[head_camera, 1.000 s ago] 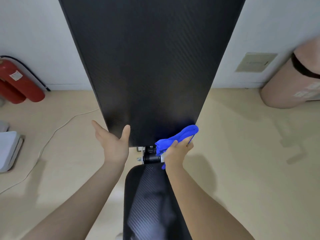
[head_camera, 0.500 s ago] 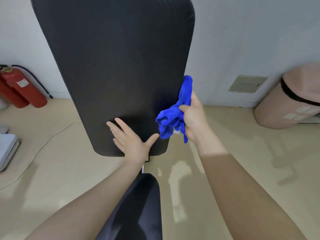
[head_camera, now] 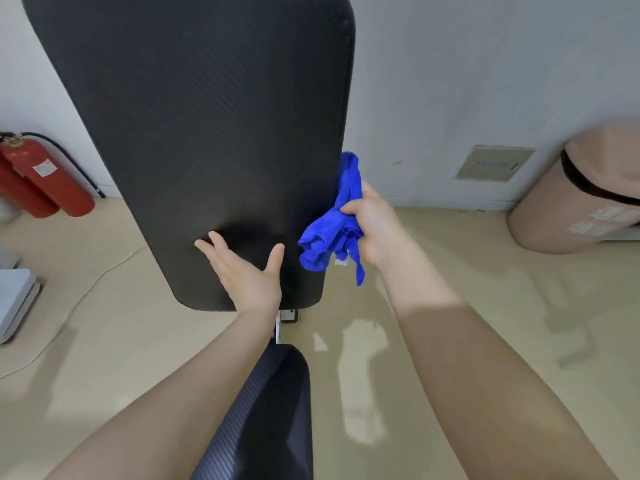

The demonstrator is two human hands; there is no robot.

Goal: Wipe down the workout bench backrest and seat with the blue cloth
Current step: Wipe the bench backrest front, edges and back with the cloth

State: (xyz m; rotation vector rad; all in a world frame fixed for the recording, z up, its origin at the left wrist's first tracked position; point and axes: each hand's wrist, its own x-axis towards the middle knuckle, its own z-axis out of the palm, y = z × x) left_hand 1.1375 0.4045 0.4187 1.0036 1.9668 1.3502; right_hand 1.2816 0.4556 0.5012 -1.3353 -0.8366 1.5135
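The black textured backrest [head_camera: 207, 126] of the workout bench stands raised in front of me, filling the upper middle of the view. Below it the black seat [head_camera: 266, 417] runs toward me. My left hand [head_camera: 244, 268] lies flat with spread fingers against the lower part of the backrest. My right hand [head_camera: 372, 226] grips the bunched blue cloth [head_camera: 332, 226] and holds it against the backrest's right edge, low down. Part of the cloth hangs loose below my hand.
Two red fire extinguishers [head_camera: 41, 178] stand against the wall at the left. A white cable [head_camera: 86, 292] trails over the beige floor. A grey-white flat device [head_camera: 14, 299] lies at the far left. A beige bag-like object [head_camera: 581, 195] sits at the right by the wall.
My right hand has carried the cloth from the backrest's bottom edge up its right side. My left hand has shifted from the left bottom corner to the lower middle. My view has pulled back.
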